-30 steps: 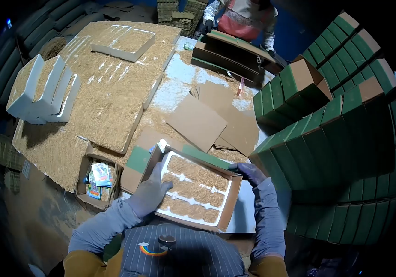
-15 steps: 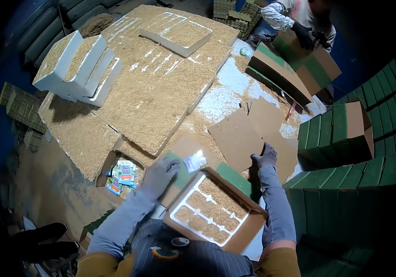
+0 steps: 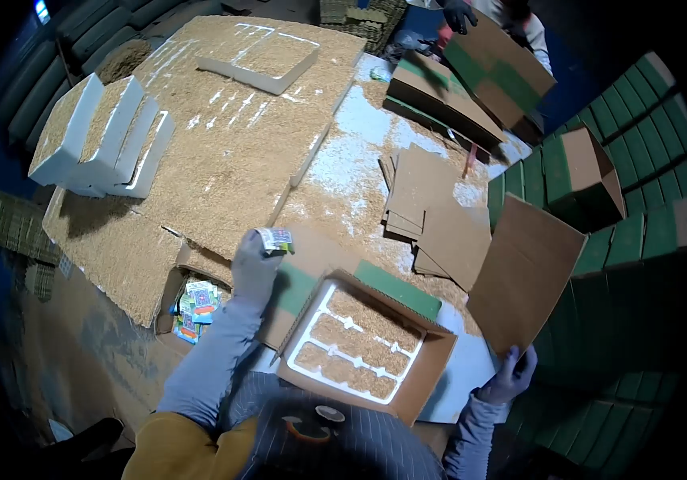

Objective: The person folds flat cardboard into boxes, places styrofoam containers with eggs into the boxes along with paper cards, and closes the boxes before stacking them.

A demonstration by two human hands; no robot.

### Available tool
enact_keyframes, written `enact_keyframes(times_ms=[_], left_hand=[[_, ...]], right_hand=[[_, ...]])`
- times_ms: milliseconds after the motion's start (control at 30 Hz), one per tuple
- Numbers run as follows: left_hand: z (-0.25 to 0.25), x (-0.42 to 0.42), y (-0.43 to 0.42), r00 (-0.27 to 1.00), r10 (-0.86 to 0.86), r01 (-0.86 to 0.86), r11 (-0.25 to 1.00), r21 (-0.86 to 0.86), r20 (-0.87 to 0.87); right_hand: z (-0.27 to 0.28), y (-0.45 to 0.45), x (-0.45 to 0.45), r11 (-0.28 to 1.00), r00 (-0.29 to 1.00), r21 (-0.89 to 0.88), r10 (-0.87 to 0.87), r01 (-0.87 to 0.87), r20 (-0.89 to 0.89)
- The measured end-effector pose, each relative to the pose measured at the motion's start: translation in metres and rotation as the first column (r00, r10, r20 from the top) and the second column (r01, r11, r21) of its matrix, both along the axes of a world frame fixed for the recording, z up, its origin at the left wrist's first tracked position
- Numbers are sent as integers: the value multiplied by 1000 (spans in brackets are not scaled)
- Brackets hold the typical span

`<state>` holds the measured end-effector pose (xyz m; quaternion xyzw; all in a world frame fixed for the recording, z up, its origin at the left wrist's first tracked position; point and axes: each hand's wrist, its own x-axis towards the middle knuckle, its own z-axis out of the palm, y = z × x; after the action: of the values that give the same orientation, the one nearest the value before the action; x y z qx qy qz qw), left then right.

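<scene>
An open cardboard box point(image 3: 431, 374) sits in front of me, holding a white foam tray point(image 3: 334, 350) filled with tan grainy material. Beyond the box's left side, my left hand point(image 3: 254, 268) grips a small printed packet point(image 3: 275, 240). To the right of the box, my right hand point(image 3: 510, 378) pinches the lower edge of a flat cardboard sheet point(image 3: 526, 268), which is raised and tilted. A box flap with a green stripe point(image 3: 398, 290) lies folded outward on the far side.
Loose cardboard sheets point(image 3: 423, 188) lie beyond the box. A carton of packets point(image 3: 169, 300) stands at left, below upright foam trays point(image 3: 107, 144). Green boxes point(image 3: 579, 172) are stacked at right. A co-worker's gloved hand point(image 3: 459, 14) holds a carton at the back.
My left hand has picked up the packet from the flap. The right hand has lifted a sheet from the pile and brought it nearer, to the right. The co-worker's carton has shifted.
</scene>
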<state>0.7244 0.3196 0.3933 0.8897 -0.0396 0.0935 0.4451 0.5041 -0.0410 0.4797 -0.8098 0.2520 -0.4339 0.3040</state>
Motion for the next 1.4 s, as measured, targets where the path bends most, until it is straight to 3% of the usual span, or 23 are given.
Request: enact_keyframes(times_ms=[67, 133, 200, 233, 300, 367, 467, 533, 600, 633, 767, 833, 867, 900, 933, 1000, 1067, 1100, 1200, 1233, 1300, 1367, 1400], left_hand=[[54, -32, -6, 962, -186, 187, 982, 12, 202], [94, -57, -15, 793, -560, 479, 816, 323, 239], [122, -74, -9, 811, -526, 418, 827, 377, 256], [129, -79, -6, 835, -481, 345, 836, 427, 267], [138, -80, 7, 868, -348, 197, 896, 398, 354], [145, -87, 5, 856, -396, 283, 897, 341, 332], [112, -100, -41, 674, -730, 583, 619, 527, 113], [47, -110, -68, 644, -631, 637, 129, 760, -433], [33, -108, -76, 666, -636, 633, 204, 747, -391], [27, -109, -79, 689, -630, 631, 280, 724, -357], [33, -85, -69, 506, -665, 777, 76, 624, -549], [102, -83, -41, 396, -849, 855, 202, 479, -350], [102, -71, -23, 522, -831, 849, 483, 213, -194], [118, -64, -7, 671, -706, 699, 704, -126, -227], [95, -44, 13, 770, -577, 511, 813, -278, -273], [37, -21, 34, 571, -698, 486, 712, -507, -432], [-8, -29, 29, 239, -716, 441, 682, -583, -656], [-29, -31, 22, 271, -638, 713, 636, -295, -721], [-23, -75, -25, 566, -517, 582, 802, -133, -642], [-34, -79, -28, 660, -448, 562, 827, 0, -603], [-22, -86, -31, 741, -385, 529, 840, 125, -550], [-19, -88, -28, 765, -373, 502, 856, 124, -526], [-22, -89, -27, 761, -379, 510, 851, 125, -527]], right_hand=[[9, 36, -15, 837, 963, -492, 269, -238, -9], [11, 57, -31, 590, 805, -548, 458, -593, -378], [6, 71, -24, 397, 519, -337, 591, -853, -618], [0, 75, -28, 405, 531, -346, 585, -846, -613], [-15, 84, -37, 288, 150, -3, 488, -958, -860], [-34, 93, -38, 286, 143, -10, 449, -958, -882], [-41, 100, -28, 250, 148, -64, 335, -966, -931], [-38, 97, -24, 272, 146, -61, 303, -960, -942], [-24, 93, -22, 329, 129, -41, 248, -943, -960], [-14, 91, -25, 417, 270, -106, 356, -903, -894], [6, 74, -40, 689, 603, -165, 461, -705, -652], [3, 56, -52, 860, 811, -196, 334, -470, -480], [-14, 40, -65, 937, 823, 2, 308, -350, -478], [-46, 20, -78, 885, 851, 396, 393, -246, -349], [-70, 8, -87, 666, 889, 730, 415, -152, -194], [-53, 34, -76, -1, 941, 999, 338, -33, 31], [-162, 18, -90, 274, 695, 868, 711, -414, 107], [-215, 9, -90, 321, 594, 771, 800, -550, 90], [-264, 11, -74, 380, 657, 828, 753, -412, -19], [-269, 7, -71, 144, 714, 939, 687, -314, 134], [-248, 4, -61, -115, 780, 968, 574, -225, 250], [-176, 31, -43, -314, 879, 946, 471, 80, 82], [-164, 50, -35, -317, 883, 945, 462, 78, 83]])
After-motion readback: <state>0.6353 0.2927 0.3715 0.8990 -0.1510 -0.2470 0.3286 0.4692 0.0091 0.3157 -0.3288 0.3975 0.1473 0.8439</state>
